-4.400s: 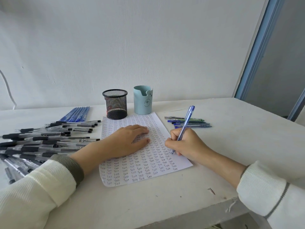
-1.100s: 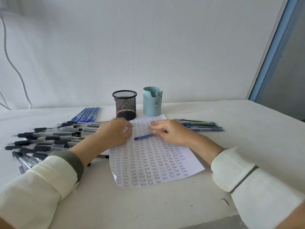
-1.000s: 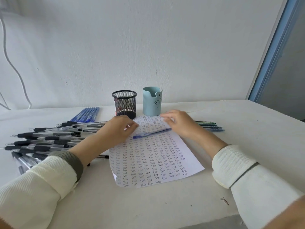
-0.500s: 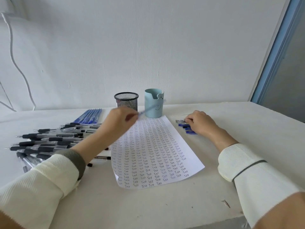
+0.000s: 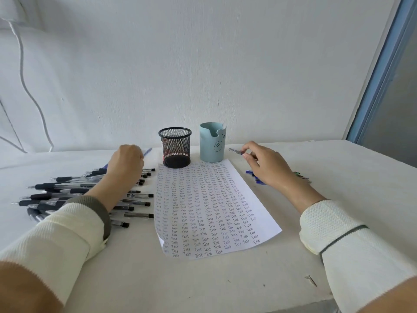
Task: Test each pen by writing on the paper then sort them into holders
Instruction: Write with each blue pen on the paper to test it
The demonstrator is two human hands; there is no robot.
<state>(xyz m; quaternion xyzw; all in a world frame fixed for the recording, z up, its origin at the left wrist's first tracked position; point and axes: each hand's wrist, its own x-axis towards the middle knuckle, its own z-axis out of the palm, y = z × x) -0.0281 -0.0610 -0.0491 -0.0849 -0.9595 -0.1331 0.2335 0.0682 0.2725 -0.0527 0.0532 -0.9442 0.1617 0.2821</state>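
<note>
A white cable (image 5: pixel 23 71) hangs down the wall (image 5: pixel 203 64) at far left; below it a heap of black pens (image 5: pixel 65 195) lies on the tabletop (image 5: pixel 225 285), tips to the left, caps toward the paper. The left hand (image 5: pixel 126 164) hovers over the far end of that heap, back to the camera and fingers curled under; a blue pen (image 5: pixel 147 152) pokes out from its grip toward the mesh holder (image 5: pixel 174 146), blurred, with how the fingers close on it hidden; a cream sleeve (image 5: pixel 67 227) covers the forearm. The mesh holder, black, stands upright at the back, and just to its right, not touching, stands the pale blue cup holder (image 5: pixel 212 143) with a face on its front; both sit at the top edge of the paper (image 5: pixel 209 206), which lies flat, its near left corner curled, covered in rows of the word "Test". The right hand (image 5: pixel 267 167) is raised just right of the cup holder; its grip is a pinch of thumb and forefinger on the end of a dark pen (image 5: pixel 234 150), held off the tabletop and pointing left, the other fingers loosely bent. Under that hand lie loose pens (image 5: pixel 256 178), blue at the left, green past the wrist; a small nail (image 5: pixel 311 280) lies near the front edge; a blue frame (image 5: pixel 379 71) runs up at far right.
</note>
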